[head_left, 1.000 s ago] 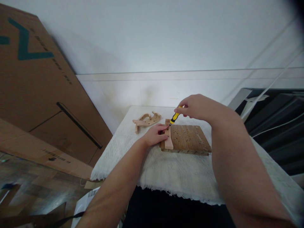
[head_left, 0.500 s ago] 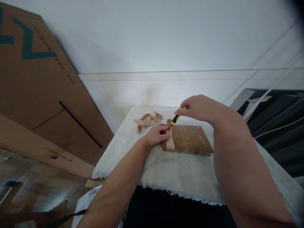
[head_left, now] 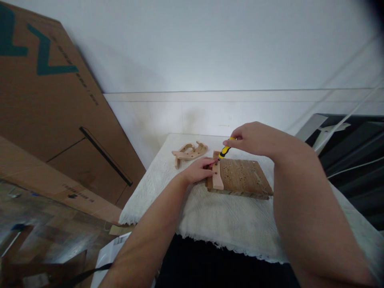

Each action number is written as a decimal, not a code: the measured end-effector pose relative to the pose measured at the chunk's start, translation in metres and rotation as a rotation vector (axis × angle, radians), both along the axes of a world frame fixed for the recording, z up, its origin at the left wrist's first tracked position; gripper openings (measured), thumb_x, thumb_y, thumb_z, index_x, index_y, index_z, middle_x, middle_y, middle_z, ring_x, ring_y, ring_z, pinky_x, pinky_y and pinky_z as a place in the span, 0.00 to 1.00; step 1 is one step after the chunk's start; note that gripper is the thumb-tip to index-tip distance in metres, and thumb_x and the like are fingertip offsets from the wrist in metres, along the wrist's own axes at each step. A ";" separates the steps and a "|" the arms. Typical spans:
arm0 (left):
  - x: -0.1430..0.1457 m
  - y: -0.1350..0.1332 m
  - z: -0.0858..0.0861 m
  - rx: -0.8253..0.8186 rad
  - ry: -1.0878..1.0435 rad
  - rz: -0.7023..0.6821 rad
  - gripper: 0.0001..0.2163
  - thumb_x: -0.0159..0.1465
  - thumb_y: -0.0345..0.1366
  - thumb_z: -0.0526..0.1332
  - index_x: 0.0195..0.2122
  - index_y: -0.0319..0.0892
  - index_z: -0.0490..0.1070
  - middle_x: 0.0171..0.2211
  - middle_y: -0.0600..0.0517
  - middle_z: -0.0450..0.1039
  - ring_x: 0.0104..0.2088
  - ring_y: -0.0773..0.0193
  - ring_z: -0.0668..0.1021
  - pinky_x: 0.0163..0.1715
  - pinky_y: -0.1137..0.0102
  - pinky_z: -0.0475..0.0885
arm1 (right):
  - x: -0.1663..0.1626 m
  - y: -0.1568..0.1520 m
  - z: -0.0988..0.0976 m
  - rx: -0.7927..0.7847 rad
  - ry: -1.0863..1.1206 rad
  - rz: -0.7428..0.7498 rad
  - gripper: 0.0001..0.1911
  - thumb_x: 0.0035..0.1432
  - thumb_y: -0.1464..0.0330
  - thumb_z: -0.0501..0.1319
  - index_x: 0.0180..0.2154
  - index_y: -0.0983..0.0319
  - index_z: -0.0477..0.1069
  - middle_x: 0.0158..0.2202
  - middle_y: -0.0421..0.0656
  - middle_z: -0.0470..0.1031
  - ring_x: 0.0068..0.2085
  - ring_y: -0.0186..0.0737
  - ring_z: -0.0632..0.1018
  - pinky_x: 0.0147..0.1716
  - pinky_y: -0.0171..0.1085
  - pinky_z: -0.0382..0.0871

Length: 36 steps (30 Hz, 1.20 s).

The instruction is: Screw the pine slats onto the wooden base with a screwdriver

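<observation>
My right hand is closed around the handle of a yellow-and-black screwdriver. It tilts down to the left, and its tip meets a pale shaped wooden piece near a dark hole. That piece lies across the left end of a thick brown wooden board pitted with many small holes. From the left, my left hand grips the pale piece, thumb and fingers pressed against it close to the screwdriver tip. Exactly what the fingertips pinch there is too small to make out.
Behind my left hand lie joined pale wooden parts with a curved shape. A fringed white cloth covers the table, which stands against a white wall. A big cardboard box is at the left; dark folded material is at the right.
The view has shifted slightly, so everything sits a little farther right. Both hands keep their places on the screwdriver and the pale piece; the screwdriver handle leans slightly more.
</observation>
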<state>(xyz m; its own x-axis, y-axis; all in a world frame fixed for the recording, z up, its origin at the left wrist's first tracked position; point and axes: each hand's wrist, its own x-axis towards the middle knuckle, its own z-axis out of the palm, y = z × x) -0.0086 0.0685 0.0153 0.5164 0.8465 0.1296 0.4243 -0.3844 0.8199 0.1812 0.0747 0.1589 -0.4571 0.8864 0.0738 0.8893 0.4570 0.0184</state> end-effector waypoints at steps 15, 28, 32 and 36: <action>0.001 0.000 0.002 0.048 0.080 0.038 0.21 0.53 0.30 0.62 0.50 0.35 0.72 0.35 0.52 0.68 0.37 0.64 0.69 0.40 0.70 0.65 | -0.001 0.011 -0.008 0.022 0.033 -0.049 0.27 0.59 0.50 0.52 0.32 0.64 0.79 0.29 0.50 0.78 0.31 0.45 0.76 0.30 0.40 0.62; 0.005 -0.005 0.007 -0.057 -0.005 0.085 0.21 0.50 0.28 0.63 0.47 0.37 0.72 0.30 0.56 0.60 0.30 0.70 0.63 0.31 0.73 0.61 | 0.009 0.007 0.001 -0.038 0.067 -0.016 0.20 0.59 0.57 0.53 0.35 0.61 0.80 0.29 0.46 0.79 0.30 0.40 0.75 0.29 0.38 0.62; 0.004 -0.005 0.008 -0.049 0.018 0.087 0.20 0.50 0.29 0.63 0.46 0.39 0.73 0.31 0.56 0.61 0.30 0.69 0.64 0.32 0.72 0.61 | 0.008 0.012 -0.005 0.036 0.051 -0.049 0.23 0.60 0.54 0.53 0.35 0.62 0.80 0.31 0.48 0.79 0.32 0.42 0.75 0.30 0.39 0.62; 0.004 -0.004 0.008 -0.061 0.023 0.108 0.24 0.50 0.30 0.63 0.50 0.38 0.72 0.33 0.54 0.64 0.32 0.68 0.65 0.35 0.71 0.63 | 0.007 0.007 -0.006 0.040 0.140 0.020 0.19 0.59 0.62 0.55 0.47 0.60 0.78 0.39 0.46 0.80 0.36 0.41 0.76 0.34 0.38 0.64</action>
<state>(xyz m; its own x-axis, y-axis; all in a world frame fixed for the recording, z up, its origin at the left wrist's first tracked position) -0.0044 0.0642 0.0228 0.4239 0.9034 0.0652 0.4797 -0.2850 0.8299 0.1878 0.0821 0.1532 -0.4570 0.8725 0.1730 0.8753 0.4757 -0.0866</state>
